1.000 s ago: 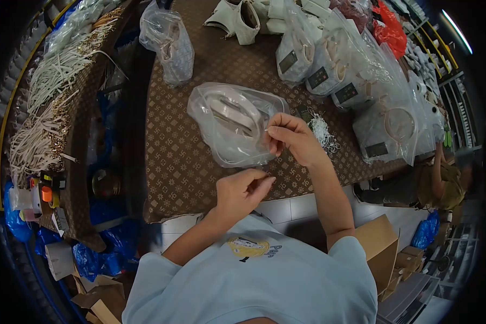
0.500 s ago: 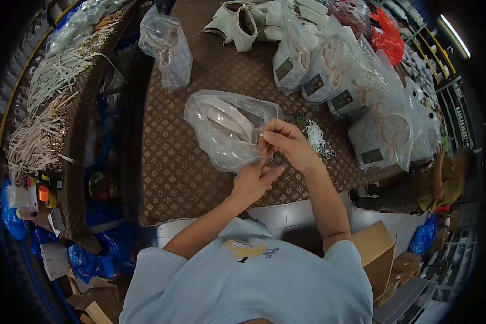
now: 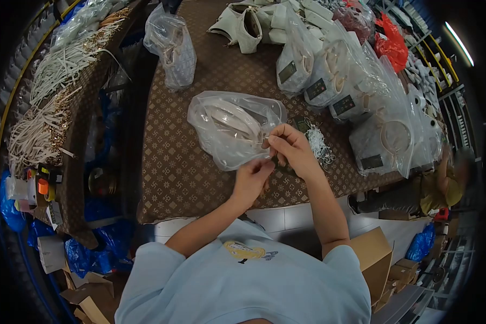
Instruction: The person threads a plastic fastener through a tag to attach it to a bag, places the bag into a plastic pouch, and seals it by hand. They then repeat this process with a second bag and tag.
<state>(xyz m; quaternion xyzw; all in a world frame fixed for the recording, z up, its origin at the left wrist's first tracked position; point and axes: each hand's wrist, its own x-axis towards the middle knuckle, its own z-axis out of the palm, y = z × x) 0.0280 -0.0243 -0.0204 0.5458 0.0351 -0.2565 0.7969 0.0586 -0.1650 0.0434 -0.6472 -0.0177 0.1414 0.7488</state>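
A whitish handbag (image 3: pixel 232 120) with a pale handle lies inside a clear plastic bag (image 3: pixel 208 137) on the patterned table. At the plastic bag's right end, my right hand (image 3: pixel 294 151) is closed in a pinch on what looks like a thin string. Just below and left of it, my left hand (image 3: pixel 251 181) is also pinched, its fingertips close to the right hand's. A small dark green tag (image 3: pixel 282 163) shows partly between the hands; the fingers hide its attachment. Beside my right hand lie a heap of white strings (image 3: pixel 319 144) and dark tags (image 3: pixel 301 124).
Several bagged handbags (image 3: pixel 340 97) line the table's right side, and another bagged handbag (image 3: pixel 178 62) stands at the far left. Unbagged handbags (image 3: pixel 248 29) lie at the back. Straps (image 3: pixel 43 124) cover the left shelf. A person (image 3: pixel 440 186) is at right, near a cardboard box (image 3: pixel 372 254).
Both hands have shifted slightly, with their fingertips closer together. The dark green tag now shows between them. The view has moved a little.
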